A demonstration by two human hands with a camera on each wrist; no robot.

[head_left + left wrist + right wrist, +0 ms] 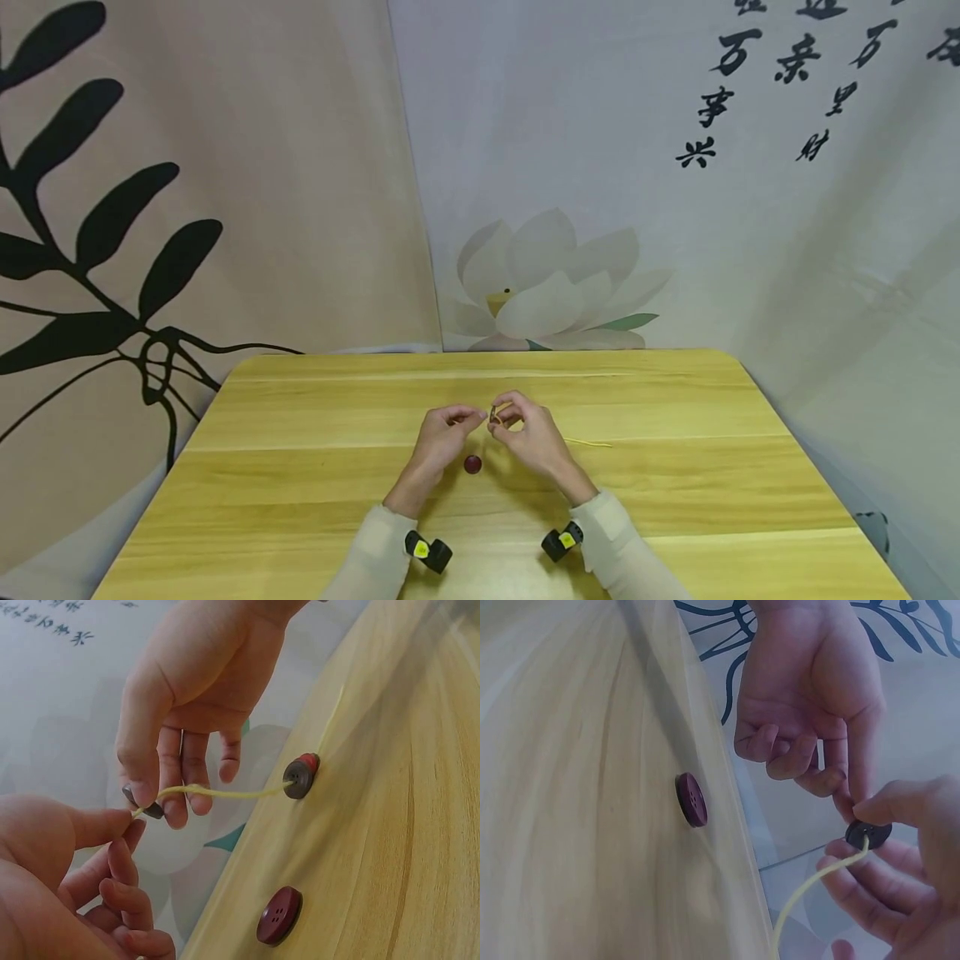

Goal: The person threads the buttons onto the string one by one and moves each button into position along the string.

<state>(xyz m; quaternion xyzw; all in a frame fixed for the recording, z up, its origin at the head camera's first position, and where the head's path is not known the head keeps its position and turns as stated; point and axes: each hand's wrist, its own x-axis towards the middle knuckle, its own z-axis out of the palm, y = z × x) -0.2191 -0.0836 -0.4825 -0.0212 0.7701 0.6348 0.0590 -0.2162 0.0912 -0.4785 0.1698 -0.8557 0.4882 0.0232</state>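
Observation:
My right hand point(534, 433) pinches a dark brown button point(876, 833) between thumb and forefinger, its other fingers loosely bent. A yellow cord point(810, 881) comes out of that button's face. At the button's other side, the thumb and forefinger of my left hand point(441, 437) pinch the cord's tip. Further along the cord, a grey-brown button point(298, 781) and a red one point(310, 759) behind it are threaded on, seen low over the table in the left wrist view. Between my forearms, a maroon four-hole button point(472, 464) lies on the wooden table.
The pale wooden table point(300, 483) reaches a rounded far edge just beyond my hands. Past my right hand, the cord's tail point(592, 443) lies on the tabletop. Behind hangs a printed cloth point(562, 125) with a lotus and dark lettering.

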